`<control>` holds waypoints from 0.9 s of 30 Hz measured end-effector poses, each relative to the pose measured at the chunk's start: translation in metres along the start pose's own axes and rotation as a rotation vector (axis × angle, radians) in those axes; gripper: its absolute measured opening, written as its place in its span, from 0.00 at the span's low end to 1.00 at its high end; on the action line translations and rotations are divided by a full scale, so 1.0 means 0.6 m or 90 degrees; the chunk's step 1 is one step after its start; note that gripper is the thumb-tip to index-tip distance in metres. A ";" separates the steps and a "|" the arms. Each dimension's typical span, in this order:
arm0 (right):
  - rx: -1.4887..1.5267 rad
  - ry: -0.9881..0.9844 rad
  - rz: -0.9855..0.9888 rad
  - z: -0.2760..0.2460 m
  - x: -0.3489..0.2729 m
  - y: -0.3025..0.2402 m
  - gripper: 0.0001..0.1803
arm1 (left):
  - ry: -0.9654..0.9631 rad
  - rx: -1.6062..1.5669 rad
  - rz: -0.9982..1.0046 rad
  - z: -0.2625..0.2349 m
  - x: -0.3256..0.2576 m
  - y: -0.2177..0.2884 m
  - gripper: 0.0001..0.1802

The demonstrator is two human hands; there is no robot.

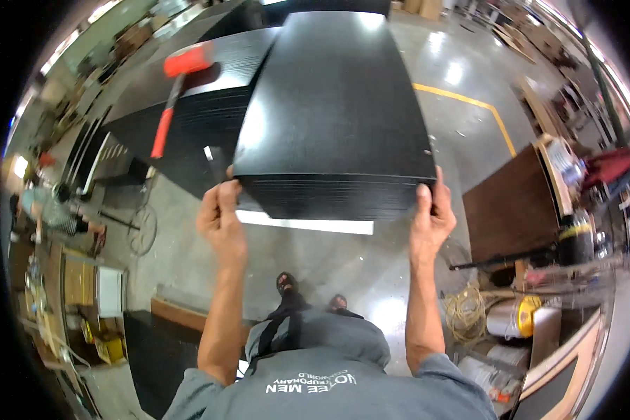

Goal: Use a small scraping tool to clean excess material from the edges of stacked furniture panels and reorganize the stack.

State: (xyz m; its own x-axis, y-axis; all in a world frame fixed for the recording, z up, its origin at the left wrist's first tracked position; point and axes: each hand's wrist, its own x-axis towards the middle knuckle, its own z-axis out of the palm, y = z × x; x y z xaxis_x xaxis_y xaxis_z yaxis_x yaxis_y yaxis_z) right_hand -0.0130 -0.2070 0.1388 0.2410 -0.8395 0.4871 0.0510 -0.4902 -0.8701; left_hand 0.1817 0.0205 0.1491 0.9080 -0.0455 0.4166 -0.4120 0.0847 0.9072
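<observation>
A long black panel (336,105) lies at the top of a stack of similar black boards (329,199) in front of me. My left hand (222,210) is closed on the panel's near left corner, with the thumb at its edge. At the near right corner, my right hand (432,210) grips the same panel, thumb on the front edge and fingers at the side. Beyond my left hand, a mallet (187,63) with an orange head and handle rests on a neighbouring stack of dark boards (238,52).
To the right stand a brown wooden cabinet (511,196), a coiled yellowish hose (465,315) and a white and yellow bucket (511,317). A yellow line (462,96) marks the floor. At the far left is another person (52,210), near a shelf unit (77,283).
</observation>
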 end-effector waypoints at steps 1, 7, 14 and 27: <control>0.012 -0.003 0.010 0.004 -0.005 -0.005 0.23 | -0.011 -0.022 0.003 -0.006 0.005 -0.005 0.13; 0.053 -0.015 0.028 0.013 -0.017 0.012 0.23 | 0.010 -0.166 -0.018 -0.015 0.008 -0.021 0.13; 0.009 0.007 0.000 0.024 -0.021 -0.002 0.20 | -0.027 -0.154 -0.055 -0.027 0.010 -0.014 0.15; 0.016 0.026 0.025 0.022 -0.004 -0.013 0.21 | -0.021 -0.108 -0.043 -0.031 0.015 0.011 0.15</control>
State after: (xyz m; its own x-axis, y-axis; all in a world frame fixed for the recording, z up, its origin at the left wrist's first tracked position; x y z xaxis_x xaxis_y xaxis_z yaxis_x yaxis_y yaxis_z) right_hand -0.0014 -0.1980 0.1436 0.2039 -0.8670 0.4547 0.0662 -0.4512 -0.8900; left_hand 0.1883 0.0390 0.1578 0.9290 -0.0885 0.3594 -0.3292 0.2465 0.9115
